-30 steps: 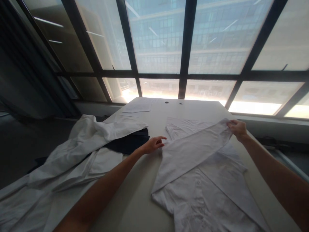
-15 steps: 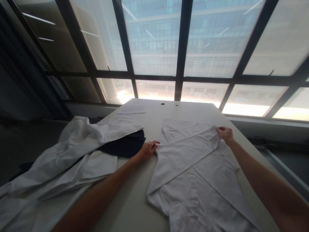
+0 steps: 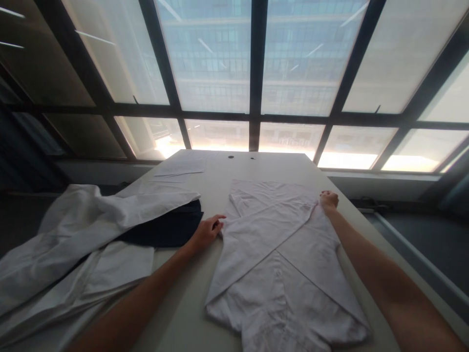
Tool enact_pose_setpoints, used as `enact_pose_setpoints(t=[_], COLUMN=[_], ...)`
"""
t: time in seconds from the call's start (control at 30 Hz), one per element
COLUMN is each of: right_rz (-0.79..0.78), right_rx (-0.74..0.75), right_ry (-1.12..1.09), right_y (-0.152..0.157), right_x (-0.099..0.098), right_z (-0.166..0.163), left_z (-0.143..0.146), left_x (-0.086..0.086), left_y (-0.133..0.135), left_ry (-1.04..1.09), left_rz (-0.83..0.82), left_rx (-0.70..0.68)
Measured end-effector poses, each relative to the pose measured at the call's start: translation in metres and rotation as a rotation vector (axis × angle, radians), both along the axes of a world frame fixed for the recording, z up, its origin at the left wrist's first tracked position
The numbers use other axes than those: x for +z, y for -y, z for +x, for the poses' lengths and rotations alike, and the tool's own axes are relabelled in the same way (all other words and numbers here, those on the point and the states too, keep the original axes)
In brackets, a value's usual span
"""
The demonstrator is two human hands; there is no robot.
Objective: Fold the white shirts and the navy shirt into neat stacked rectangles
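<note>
A white shirt [image 3: 271,230] lies on the white table, its sleeves folded crosswise over the body and its cloth slightly creased. At its left edge is my left hand [image 3: 208,231], index finger stretched out and the other fingers curled in on the cloth's edge. My right hand [image 3: 330,199] is closed at the upper right edge, by the end of a folded sleeve, where the fabric looks pinched. What lies inside the fingers is largely hidden.
Left of my left arm lies a loose heap of white clothes [image 3: 80,220] with a dark navy garment [image 3: 168,225] among it. Sheets of paper [image 3: 179,167] rest farther back on the table [image 3: 252,168]. Large framed windows [image 3: 216,58] stand beyond.
The view has turned to the right, so everything sits farther left. My right hand has shifted slightly outward from the sleeve end. The left hand stays at the shirt's left edge.
</note>
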State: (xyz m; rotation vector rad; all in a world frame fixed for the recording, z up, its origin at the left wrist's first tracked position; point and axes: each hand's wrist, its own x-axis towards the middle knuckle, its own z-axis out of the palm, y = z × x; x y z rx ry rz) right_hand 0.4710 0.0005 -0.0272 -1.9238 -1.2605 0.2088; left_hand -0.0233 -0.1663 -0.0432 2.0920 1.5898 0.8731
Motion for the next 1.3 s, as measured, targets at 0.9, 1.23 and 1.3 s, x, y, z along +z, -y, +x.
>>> enact_pose_setpoints(t=[0.9, 1.23, 1.3], right_rz=[-0.263, -0.262, -0.255], right_rx=[0.488, 0.501, 0.497], right_ry=[0.677, 0.696, 0.689], right_y=[0.089, 0.086, 0.086], right_x=[-0.044, -0.047, -0.048], right_z=[-0.116, -0.112, -0.112], left_z=[0.06, 0.023, 0.017], left_x=[0.016, 0.016, 0.02], left_y=[0.061, 0.113, 0.126], left_ry=[-0.487, -0.606, -0.598], left_rz=[0.155, 0.006, -0.013], left_rx=[-0.506, -0.592, -0.607])
